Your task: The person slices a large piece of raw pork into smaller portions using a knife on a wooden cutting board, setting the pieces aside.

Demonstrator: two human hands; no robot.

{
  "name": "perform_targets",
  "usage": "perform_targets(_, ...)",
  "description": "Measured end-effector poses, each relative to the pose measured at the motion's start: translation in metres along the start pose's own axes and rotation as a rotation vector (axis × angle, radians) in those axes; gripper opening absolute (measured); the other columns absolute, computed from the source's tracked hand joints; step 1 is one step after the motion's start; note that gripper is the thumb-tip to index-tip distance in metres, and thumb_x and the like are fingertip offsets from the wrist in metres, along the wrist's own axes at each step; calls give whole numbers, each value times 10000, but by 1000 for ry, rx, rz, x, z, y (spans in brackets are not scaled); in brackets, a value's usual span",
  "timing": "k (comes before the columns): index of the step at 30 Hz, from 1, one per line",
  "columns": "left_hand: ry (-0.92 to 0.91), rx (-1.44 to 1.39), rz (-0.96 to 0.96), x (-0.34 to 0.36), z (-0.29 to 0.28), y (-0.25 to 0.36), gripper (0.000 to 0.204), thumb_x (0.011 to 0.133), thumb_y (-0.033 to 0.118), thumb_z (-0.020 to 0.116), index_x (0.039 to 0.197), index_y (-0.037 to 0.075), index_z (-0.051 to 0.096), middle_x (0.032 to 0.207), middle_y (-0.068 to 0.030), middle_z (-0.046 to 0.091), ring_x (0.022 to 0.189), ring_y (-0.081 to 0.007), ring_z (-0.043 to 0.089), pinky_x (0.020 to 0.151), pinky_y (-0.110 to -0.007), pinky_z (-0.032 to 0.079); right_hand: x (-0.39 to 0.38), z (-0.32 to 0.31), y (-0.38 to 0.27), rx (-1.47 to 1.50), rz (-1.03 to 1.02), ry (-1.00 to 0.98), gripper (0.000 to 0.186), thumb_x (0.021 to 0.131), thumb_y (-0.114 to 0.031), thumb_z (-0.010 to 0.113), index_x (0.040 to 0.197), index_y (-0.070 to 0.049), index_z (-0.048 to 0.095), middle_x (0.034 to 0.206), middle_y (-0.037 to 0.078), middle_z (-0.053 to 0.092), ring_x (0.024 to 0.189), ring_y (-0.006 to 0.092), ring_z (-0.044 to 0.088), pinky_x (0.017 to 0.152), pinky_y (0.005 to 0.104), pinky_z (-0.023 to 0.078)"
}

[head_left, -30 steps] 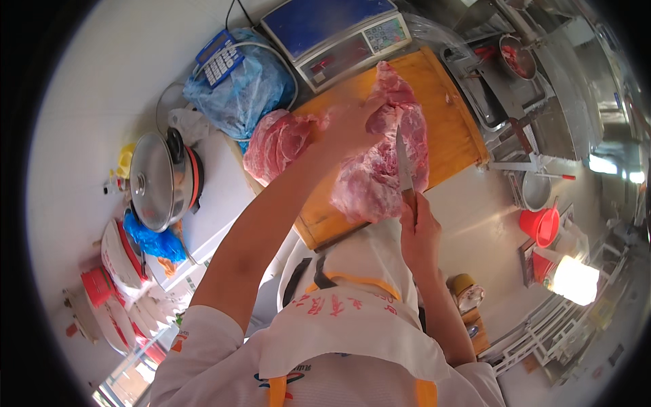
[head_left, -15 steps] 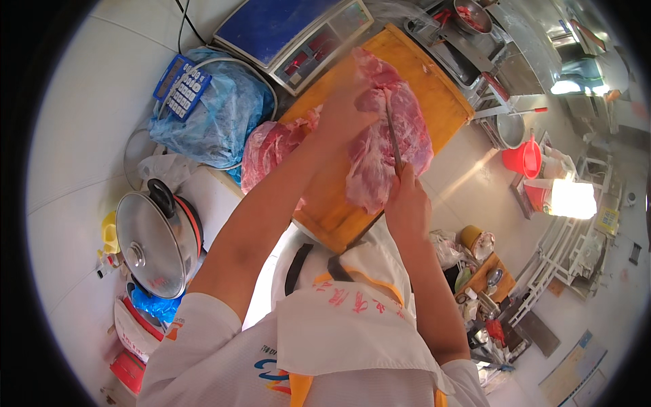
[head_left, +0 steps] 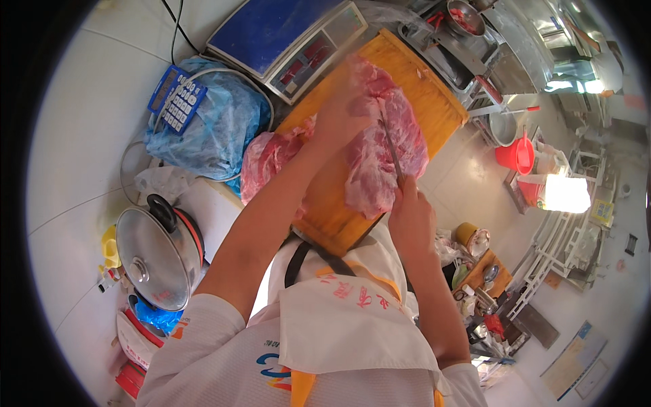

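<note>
A large slab of raw pink meat with white fat and membrane lies on the thick wooden cutting board. My right hand, at the near right of the slab, is closed round the handle of a knife. The narrow blade points away from me and lies against the middle of the meat. On the left side of the slab is my left hand, smeared by motion, so its fingers do not show clearly. Another piece of raw meat lies at the board's left edge, partly behind my left forearm.
Beyond the board's far left side stands a blue-topped scale. A blue plastic bag with a keypad device and a lidded pot are at left. To the right are a red scoop and metal pans.
My right hand and the knife have shifted slightly toward me along the meat. My left hand stays by the slab's left side, blurred in both pictures. The whole view has tilted a little.
</note>
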State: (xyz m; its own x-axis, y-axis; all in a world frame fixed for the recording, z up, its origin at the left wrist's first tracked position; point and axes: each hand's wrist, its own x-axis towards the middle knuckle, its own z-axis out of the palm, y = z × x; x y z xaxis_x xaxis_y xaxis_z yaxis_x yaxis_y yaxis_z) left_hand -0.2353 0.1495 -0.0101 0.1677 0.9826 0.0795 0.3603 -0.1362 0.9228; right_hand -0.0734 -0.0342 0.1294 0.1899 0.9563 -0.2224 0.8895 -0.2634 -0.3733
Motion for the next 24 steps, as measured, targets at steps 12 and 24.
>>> perform_targets(12,-40,-210,-263,-2,-8,11,664,777,218,871,1397,15,748,1128,-141,801,983,-210,731,919,-328,576,17,-12,13,8,5,-115,284,1109,-188,598,1358,-54,572,968,274,732,851,524,715,724,617,550)
perform_targets(24,-61,-301,-324,-3,-8,-2,662,786,145,839,1420,-9,729,1063,-86,755,932,-160,705,843,-288,565,23,-10,29,86,-31,5,335,1099,-169,613,1418,-65,594,1026,260,753,910,500,736,755,582,583)
